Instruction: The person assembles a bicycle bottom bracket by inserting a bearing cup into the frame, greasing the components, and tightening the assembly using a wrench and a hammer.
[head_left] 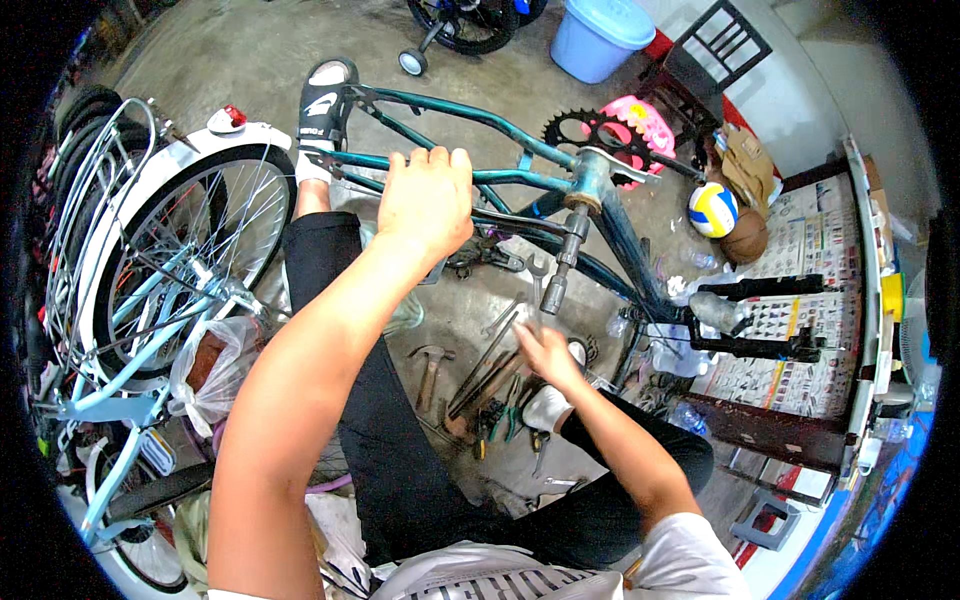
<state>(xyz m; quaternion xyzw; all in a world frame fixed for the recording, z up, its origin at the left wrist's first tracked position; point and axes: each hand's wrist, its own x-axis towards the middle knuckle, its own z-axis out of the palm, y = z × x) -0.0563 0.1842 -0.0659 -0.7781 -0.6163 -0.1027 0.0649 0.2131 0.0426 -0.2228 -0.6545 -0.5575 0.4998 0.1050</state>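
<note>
A dark teal bicycle frame lies across in front of me, its crank shell turned toward me. My left hand is closed over the frame's rear tubes. A grey cylindrical socket-like tool sticks out of the crank shell toward my right hand. That hand is closed round the lower part of a metal wrench, whose open jaw points up beside the tool's end; the fingers are slightly blurred. Behind the shell sits a black toothed chainring with a crank arm.
A hammer, pliers and several other tools lie on the floor between my legs. At left stands a light blue bicycle with a white-fendered wheel. A blue tub, a volleyball and a basketball are beyond the frame.
</note>
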